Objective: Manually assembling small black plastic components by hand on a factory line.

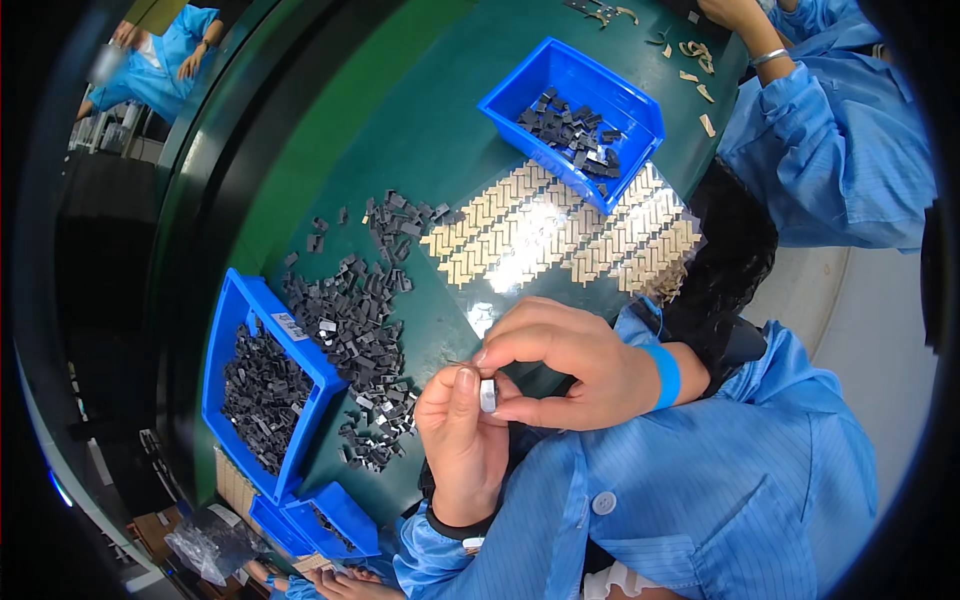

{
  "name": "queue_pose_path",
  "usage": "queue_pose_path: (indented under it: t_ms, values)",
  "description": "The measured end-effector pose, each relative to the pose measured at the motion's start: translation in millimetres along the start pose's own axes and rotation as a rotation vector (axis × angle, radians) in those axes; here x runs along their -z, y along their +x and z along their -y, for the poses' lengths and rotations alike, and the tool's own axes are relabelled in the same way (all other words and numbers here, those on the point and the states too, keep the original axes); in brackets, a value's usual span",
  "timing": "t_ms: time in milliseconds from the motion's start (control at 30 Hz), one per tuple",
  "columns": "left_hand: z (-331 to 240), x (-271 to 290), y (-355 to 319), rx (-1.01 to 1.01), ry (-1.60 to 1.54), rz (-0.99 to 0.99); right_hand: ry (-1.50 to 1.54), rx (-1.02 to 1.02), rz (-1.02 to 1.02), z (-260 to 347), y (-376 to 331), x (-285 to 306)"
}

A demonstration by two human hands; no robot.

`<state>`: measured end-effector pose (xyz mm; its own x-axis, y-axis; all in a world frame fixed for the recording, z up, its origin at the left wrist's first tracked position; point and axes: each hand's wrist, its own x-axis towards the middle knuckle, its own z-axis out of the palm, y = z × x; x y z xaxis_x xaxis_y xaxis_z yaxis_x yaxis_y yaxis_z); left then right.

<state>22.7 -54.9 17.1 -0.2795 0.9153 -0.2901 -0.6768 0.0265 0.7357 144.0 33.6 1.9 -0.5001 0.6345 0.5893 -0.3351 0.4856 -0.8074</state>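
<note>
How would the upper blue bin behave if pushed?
The blue bin probably slides rather than tips: it looks low and broad. Its loose dark parts would likely shift, since bare bottom shows beside them. The glossy cream-patterned sheet may drag along, as the bin overlaps it.

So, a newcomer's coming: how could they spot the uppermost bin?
On the green table, find the tan-patterned sheet beyond the person's right hand. The blue bin overlaps its far edge. Unlike the crowded left bin, it shows bare floor beside dark pieces.
</note>
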Motion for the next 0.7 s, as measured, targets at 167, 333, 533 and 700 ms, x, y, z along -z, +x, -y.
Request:
queue_pose_path:
  t_ms: [167, 333, 533, 700]
  values:
    - [-4.0, -12.3, -9.3, 0.019, 0.102, -0.008, -0.159, 0.022, -0.034, 0.0, -2.2, 0.6]
    - [-6.4, 1.8, -10.4, 0.148, -0.055, 0.147, -0.183, 0.100, -0.004, -2.6, -3.4, -2.0]
    - [-3.8, -0.8, -12.0, 0.054, 0.015, -0.033, 0.007, -0.096, 0.045, 5.1, -1.2, 4.0]
    - [-3.8, -0.1, -9.5, -0.044, 0.047, -0.073, 0.351, -0.327, -0.013, -0.8, -9.6, 4.6]
